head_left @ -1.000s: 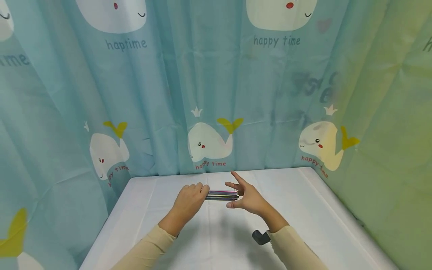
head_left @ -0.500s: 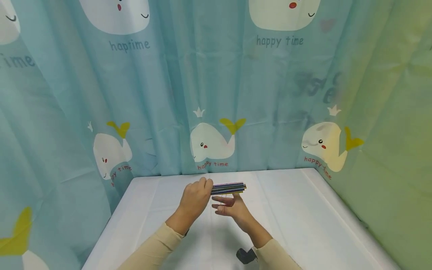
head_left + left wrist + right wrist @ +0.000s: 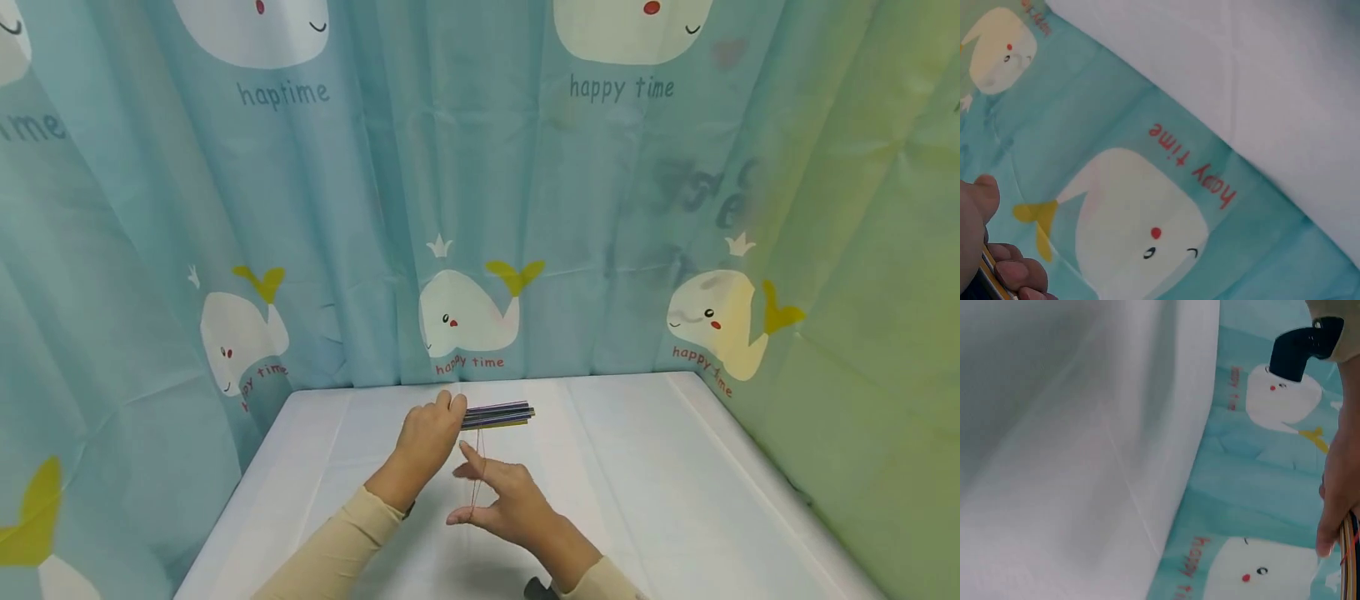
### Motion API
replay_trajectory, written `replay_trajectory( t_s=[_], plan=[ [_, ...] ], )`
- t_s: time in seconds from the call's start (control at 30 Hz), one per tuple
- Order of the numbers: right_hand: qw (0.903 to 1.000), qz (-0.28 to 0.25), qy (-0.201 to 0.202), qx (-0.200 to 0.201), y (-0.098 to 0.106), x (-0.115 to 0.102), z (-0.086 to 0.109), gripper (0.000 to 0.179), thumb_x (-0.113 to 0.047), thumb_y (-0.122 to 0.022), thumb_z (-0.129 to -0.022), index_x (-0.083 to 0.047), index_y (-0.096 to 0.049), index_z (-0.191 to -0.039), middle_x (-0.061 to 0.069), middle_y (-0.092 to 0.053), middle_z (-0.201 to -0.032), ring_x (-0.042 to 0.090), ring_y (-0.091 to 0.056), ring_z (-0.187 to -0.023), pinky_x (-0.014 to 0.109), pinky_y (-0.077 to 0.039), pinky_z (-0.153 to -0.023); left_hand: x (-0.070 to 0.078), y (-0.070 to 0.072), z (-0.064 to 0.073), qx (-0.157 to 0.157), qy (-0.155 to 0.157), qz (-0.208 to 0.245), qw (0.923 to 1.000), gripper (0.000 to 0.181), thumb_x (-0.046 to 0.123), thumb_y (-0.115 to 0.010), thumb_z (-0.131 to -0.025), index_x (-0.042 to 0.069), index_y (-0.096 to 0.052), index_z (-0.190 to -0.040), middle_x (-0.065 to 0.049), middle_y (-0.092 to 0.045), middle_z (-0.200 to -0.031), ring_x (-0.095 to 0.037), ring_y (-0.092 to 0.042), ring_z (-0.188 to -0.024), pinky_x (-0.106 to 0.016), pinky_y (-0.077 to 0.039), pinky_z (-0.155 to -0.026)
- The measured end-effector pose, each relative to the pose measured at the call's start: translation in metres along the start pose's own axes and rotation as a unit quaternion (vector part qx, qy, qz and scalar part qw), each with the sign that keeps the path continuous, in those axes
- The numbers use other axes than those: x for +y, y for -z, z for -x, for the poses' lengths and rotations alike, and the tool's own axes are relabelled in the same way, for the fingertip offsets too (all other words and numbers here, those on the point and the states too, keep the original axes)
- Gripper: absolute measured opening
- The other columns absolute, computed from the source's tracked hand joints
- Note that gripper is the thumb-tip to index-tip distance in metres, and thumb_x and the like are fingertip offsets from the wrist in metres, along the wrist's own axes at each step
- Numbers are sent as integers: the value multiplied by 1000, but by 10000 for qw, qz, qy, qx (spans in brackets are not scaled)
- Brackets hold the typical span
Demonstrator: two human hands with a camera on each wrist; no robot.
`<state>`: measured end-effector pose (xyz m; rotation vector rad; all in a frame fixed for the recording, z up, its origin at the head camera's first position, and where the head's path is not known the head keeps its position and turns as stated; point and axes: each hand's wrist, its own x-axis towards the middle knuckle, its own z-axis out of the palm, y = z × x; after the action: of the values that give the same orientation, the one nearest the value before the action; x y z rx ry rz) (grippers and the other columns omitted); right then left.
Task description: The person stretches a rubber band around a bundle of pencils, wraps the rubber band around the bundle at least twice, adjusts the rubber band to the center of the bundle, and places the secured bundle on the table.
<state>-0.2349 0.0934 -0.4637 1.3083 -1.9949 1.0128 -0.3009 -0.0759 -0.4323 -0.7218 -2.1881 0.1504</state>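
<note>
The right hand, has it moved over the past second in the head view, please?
Yes: the right hand has moved left and away from the table's far edge.

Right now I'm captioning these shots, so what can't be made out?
Head: the gripped end of the rod bundle, hidden by the left hand.
Head: how many rods, too thin and overlapping.
Head: the path of the reddish band at the bundle, too fine.
Head: the dark object by the right sleeve, cut by the bottom edge.
Right wrist: the bundle's remainder, beyond the lower right corner.
</note>
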Motion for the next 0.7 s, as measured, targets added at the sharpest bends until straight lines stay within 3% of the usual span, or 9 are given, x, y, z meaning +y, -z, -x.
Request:
replay_trajectory(
  t_s=[0.07, 0.17, 0.23, 0.37, 0.4, 0.47, 0.6, 0.63, 0.7],
  plan=[
    [9932, 950, 185, 651, 0, 2, -1, 90, -51, -76, -76, 6, -46, -139, 5, -63, -108, 15, -62, -96, 24, -50, -81, 0, 0, 0, -8, 86, 3, 10000, 25, 4, -73, -80, 8, -49, -84, -4, -42, -67, -11, -35, -41, -26, -31, -36],
    [9824, 1479, -574, 984, -3, 1, 0, 98, -70, -54, -81, 3, -40, -145, 1, -50, -104, 12, -48, -89, 25, -46, -71, 0, 3, -3, 79, 284, -89, 9995, 23, 5, -71, -82, 7, -49, -84, -5, -42, -68, -11, -35, -40, -27, -31, -36],
    [9789, 1150, -1444, 874, -6, -4, 1, 100, -76, -41, -84, -1, -31, -150, -2, -45, -98, 9, -43, -85, 25, -43, -68, 0, 6, -6, 156, 446, -158, 9988, 24, 5, -71, -82, 7, -48, -84, -6, -42, -69, -12, -34, -40, -27, -31, -36],
    [9599, -766, -2640, 549, -6, -14, -5, 86, -68, -22, -96, -4, -23, -153, -1, -48, -85, 11, -50, -77, 30, -49, -70, 2, 10, -8, 160, 701, -218, 9972, 25, 3, -72, -80, 7, -48, -82, -7, -41, -70, -12, -34, -40, -27, -30, -36],
    [9477, -1377, -2839, 490, -3, -15, -7, 83, -65, -18, -98, -3, -26, -152, 1, -50, -82, 13, -52, -75, 33, -51, -72, 2, 10, -8, 143, 730, -196, 9970, 26, 3, -73, -79, 7, -48, -82, -7, -41, -70, -12, -34, -39, -27, -30, -36],
    [9077, -2629, -3244, 419, 5, -13, -12, 86, -64, -8, -97, 0, -34, -148, 3, -52, -76, 17, -56, -72, 38, -53, -75, 3, 9, -5, 157, 771, -123, 9968, 26, 2, -74, -78, 6, -49, -83, -8, -41, -71, -13, -35, -39, -27, -30, -36],
    [8017, -4477, -3907, 653, 28, -1, -14, 102, -69, 4, -91, 5, -49, -137, 5, -57, -72, 20, -59, -72, 51, -51, -84, 2, 5, 1, 600, 721, 48, 9956, 23, 4, -73, -79, 3, -52, -85, -10, -43, -73, -16, -40, -40, -28, -32, -37],
    [7838, -4732, -3959, 705, 33, 3, -12, 104, -70, 5, -90, 6, -51, -135, 5, -58, -72, 20, -60, -72, 53, -50, -85, 1, 5, 2, 764, 675, 128, 9947, 21, 4, -72, -81, 3, -52, -86, -11, -43, -73, -17, -41, -40, -29, -32, -37],
    [7694, -4941, -3966, 811, 41, 9, -9, 104, -69, 5, -91, 6, -55, -131, 5, -59, -72, 20, -60, -71, 57, -49, -85, 0, 5, 3, 1030, 544, 293, 9928, 15, 7, -66, -87, 2, -52, -84, -11, -43, -74, -17, -43, -40, -29, -33, -37]
  ],
)
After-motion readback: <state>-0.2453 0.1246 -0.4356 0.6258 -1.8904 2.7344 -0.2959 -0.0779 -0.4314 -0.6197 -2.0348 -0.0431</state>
